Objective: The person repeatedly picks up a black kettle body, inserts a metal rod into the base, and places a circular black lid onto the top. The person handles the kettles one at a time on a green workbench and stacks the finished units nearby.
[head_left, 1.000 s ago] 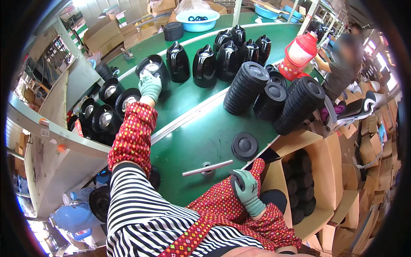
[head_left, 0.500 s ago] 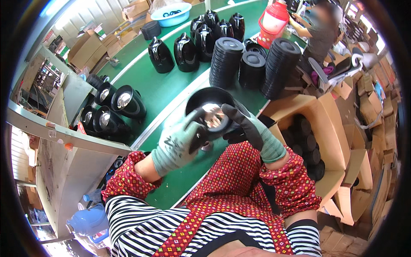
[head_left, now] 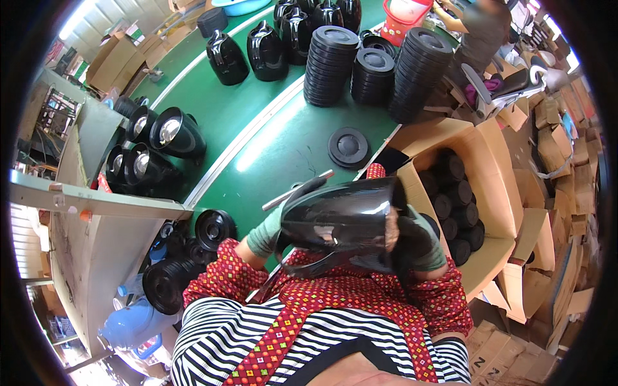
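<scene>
A glossy black jug body [head_left: 338, 222] lies on its side between my two gloved hands, close to my lap. My left hand [head_left: 269, 233], in a green glove with dark fingers, is closed around its left end, the fingers partly hidden behind it. My right hand [head_left: 421, 241] grips the right end, where the rim lies; its fingers are dark and partly hidden. A loop-like handle shows along the jug's lower side. Just beyond the jug, a thin silver rod [head_left: 298, 190] rests on the green table [head_left: 264, 151]. Farther off lie round black discs [head_left: 348, 147].
Tall stacks of black discs [head_left: 331, 67] and upright black jugs [head_left: 267, 55] stand at the back. More jugs [head_left: 177, 135] lie at left. On my right is an open carton [head_left: 499, 193] holding black round parts. Black discs [head_left: 168, 283] sit low at left. A person [head_left: 483, 35] works beyond.
The jug has turned from its opening facing me to lying sideways, and come nearer my body. Both hands moved to its ends. The view has shifted, uncovering the discs and rod.
</scene>
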{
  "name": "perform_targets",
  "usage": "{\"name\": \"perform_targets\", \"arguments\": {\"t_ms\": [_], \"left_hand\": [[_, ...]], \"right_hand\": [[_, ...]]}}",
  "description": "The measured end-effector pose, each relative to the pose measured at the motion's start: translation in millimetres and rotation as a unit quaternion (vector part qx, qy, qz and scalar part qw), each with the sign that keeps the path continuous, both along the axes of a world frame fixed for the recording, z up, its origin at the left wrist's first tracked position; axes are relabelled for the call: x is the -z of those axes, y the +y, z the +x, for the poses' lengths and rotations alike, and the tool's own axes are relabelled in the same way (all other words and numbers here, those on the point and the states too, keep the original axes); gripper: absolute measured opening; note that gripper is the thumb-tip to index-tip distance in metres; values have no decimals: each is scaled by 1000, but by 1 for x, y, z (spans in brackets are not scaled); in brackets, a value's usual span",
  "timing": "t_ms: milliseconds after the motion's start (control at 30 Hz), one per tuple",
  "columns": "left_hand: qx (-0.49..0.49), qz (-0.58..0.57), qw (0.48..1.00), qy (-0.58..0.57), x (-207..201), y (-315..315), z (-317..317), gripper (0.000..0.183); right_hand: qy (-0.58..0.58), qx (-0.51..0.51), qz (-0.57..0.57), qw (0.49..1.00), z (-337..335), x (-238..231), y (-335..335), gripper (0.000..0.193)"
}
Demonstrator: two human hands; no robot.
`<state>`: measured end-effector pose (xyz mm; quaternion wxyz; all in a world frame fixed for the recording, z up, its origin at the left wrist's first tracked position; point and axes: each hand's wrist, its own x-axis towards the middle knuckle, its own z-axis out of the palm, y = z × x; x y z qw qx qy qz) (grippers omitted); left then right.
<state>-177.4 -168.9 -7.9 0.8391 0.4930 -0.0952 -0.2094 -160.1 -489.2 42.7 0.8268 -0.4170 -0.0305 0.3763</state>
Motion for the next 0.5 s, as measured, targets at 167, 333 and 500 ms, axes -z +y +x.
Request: {"name": "perform_targets", "arguments": {"t_ms": [167,333,500], "left_hand": [[53,-103,992,54,28,-5,-6,94],[33,-108,990,83,37,5,-1,87],[-16,-89,992,92,41,28,-2,80]], "right_hand": [[-11,-70,5,997,26,-19,49,66],[-487,6,-564,667,142,101,85,89],[-483,-92,-712,501,179,145,107,102]]}}
